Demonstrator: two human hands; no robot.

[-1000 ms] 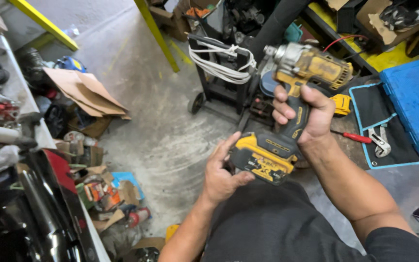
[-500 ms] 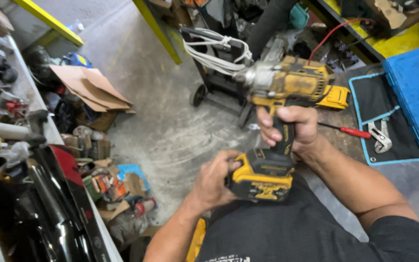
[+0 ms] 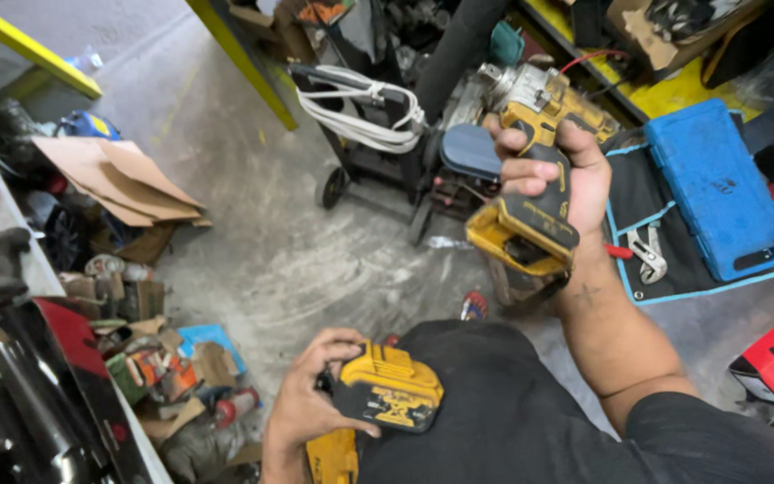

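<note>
The right hand (image 3: 553, 175) is wrapped around the grip of a yellow and black driver (image 3: 535, 143), fingers closed tight on the rubbery handle, index finger lying across its front. The tool's long axis runs from the metal nose at upper left, pointing away from the person, down through the handle to an open yellow foot at the bottom, which faces down and toward the body with nothing seated in it. The battery (image 3: 385, 390) sits well below and to the left of that foot, held low against the lap by the left hand (image 3: 308, 403); the thumb and fingers curl around its left end, closed on it, while its blocky yellow top with moulded ribs faces up. The two parts are clearly apart, with the dark trousers (image 3: 494, 412) between them, and the left hand is the nearer one to the battery, the right the only one on the tool. The battery's casing looks like hard matte plastic, scuffed with dirt. To the right lies a dark tool mat (image 3: 642, 193) with a blue edge, bearing a hard blue case (image 3: 718, 188) and pliers (image 3: 647, 255). The concrete floor (image 3: 253, 224) is dusty, with flattened cardboard (image 3: 118, 175) at the left.
</note>
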